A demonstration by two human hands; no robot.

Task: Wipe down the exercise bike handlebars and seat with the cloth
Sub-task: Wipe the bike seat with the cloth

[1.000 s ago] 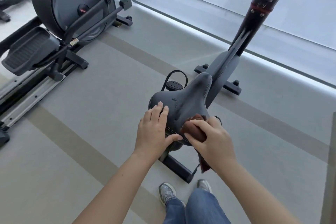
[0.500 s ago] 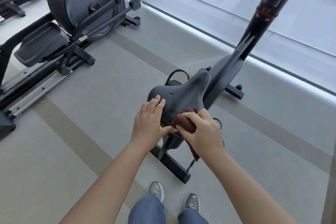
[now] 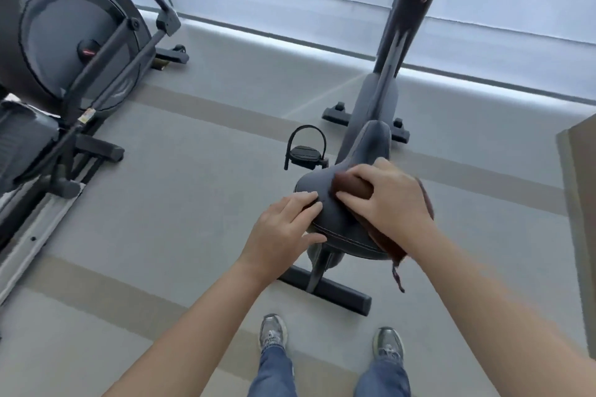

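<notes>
1. One exercise bike [image 3: 374, 106] is counted. Its single dark seat [image 3: 335, 213] is seen at the middle of the view, directly ahead of the person.
2. One brown cloth [image 3: 353, 186] is counted. It is bunched on top of the seat toward the right side, and a tail of it hangs off the rear right edge.
3. Two hands are counted. The cloth is gripped by the right hand [image 3: 390, 203], whose fingers are curled round the bunch and pressed onto the seat. The left hand [image 3: 282, 230] is laid on the seat's left rear edge with its fingers nearly straight and its thumb against the rim; nothing is held in it.
4. One strapped pedal [image 3: 304, 153] is seen just left of the seat. Two floor supports are counted: a rear base bar [image 3: 325, 288] and a front base bar [image 3: 335, 114].
5. One elliptical machine [image 3: 74, 42] stands well apart at the left, and two grey shoes [image 3: 273, 332] are seen at the bottom.
6. The upright post [image 3: 406, 35] is cut off by the top edge and the elliptical machine by the left edge. Much of the cloth and the seat's right side are covered by the right hand.
</notes>
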